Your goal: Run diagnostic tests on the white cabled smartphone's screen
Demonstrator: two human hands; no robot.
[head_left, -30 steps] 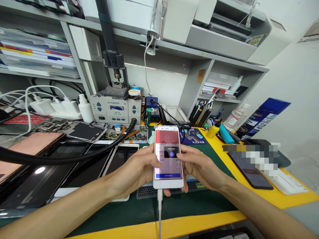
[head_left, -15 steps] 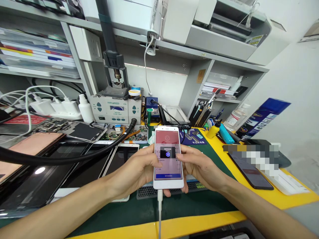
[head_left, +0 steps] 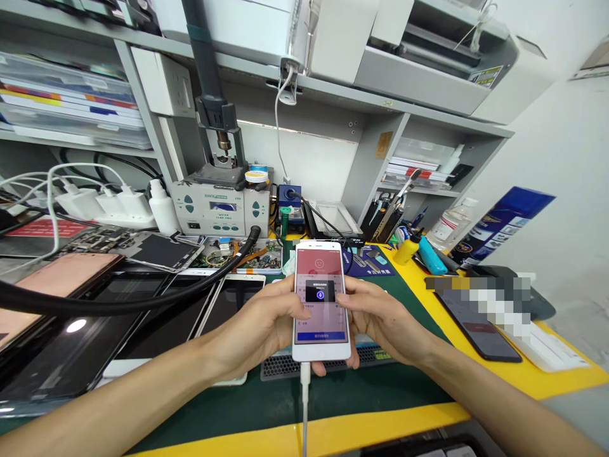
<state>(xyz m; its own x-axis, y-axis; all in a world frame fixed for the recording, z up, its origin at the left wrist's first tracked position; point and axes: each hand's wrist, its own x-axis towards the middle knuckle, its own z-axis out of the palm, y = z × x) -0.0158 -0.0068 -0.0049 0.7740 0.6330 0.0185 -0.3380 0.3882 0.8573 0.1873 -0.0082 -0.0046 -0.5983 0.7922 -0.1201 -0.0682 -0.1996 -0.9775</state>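
Observation:
Between both hands a white smartphone (head_left: 320,317) is held upright above the mat, its lit screen facing me. The screen shows a red band on top, a dark pop-up with a blue round icon, and a blue bar below. My left hand (head_left: 273,311) grips the left edge, its thumb over the screen's left side. My right hand (head_left: 380,311) holds the right edge, thumb at the screen's side; some fingertips show beneath the phone. A white charging cable (head_left: 305,393) is plugged into the bottom. The fingers behind the phone are mostly hidden.
Several phones and screens (head_left: 157,317) lie to the left, crossed by a thick black hose (head_left: 118,308). Behind stands a grey soldering station (head_left: 223,209) beside a parts tray (head_left: 238,254). A dark phone (head_left: 480,324) rests at right, near bottles (head_left: 406,249) and a pen holder (head_left: 385,219).

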